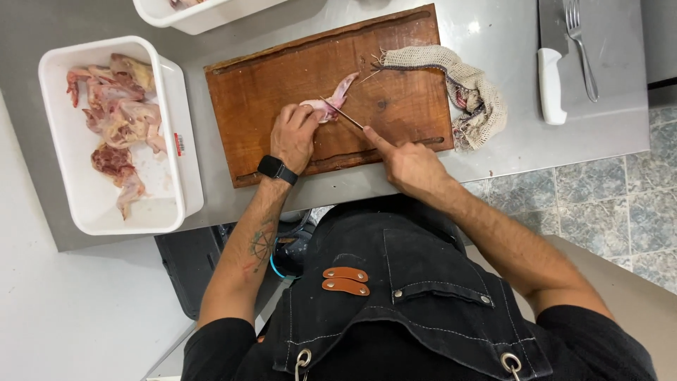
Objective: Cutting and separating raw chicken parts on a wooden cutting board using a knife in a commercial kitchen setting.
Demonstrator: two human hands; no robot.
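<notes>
Hands positioned over a small raw poultry piece (331,101) on a wooden cutting board (282,85).

Left hand (295,135), knuckles up, fingers curled, pins the piece at the board's centre; right hand (407,164) grasps a thin knife (343,113), forefinger extended along the blade, tip touching the meat.

Cutting board (282,92): left half bare; mesh cloth (472,92) blocks its right edge, white tub (169,127) flanks its left.

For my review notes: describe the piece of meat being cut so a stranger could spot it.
On the brown wooden cutting board, find the left hand. Under its fingertips lies a small pale pink raw poultry piece, the only meat on the board; the rest sits in the white tub.
</notes>
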